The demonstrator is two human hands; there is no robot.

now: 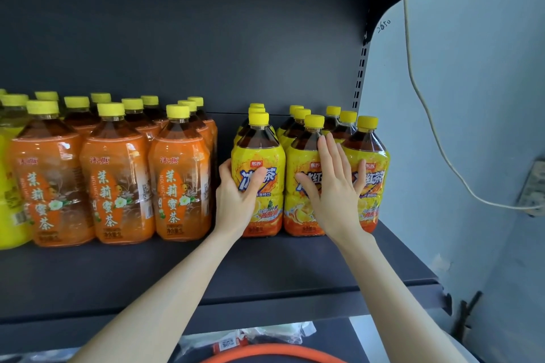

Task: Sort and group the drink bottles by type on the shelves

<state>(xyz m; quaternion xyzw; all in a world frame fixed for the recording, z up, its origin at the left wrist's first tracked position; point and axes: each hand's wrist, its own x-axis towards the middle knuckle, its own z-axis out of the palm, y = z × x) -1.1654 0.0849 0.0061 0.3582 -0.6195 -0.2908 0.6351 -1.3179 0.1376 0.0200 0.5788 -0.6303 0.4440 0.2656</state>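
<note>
Head view. Left hand (236, 194) wrapped round a front yellow-label bottle (262, 153), thumb across its label. Right hand (333, 186) flat, fingers straight, pressing the neighbouring bottle (299, 206). Both upright near the shelf (265, 268) right end, apart from orange-label bottles (115, 183) leftward.

Soft, even light with glare on the bottle labels (182, 186); wide-angle bending at the edges, slight blur far left.

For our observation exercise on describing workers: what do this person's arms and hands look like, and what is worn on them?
The left forearm and right forearm are bare to the frame edge, no sleeves showing. The left hand and right hand wear no gloves; no ring, watch or bracelet is visible.
</note>
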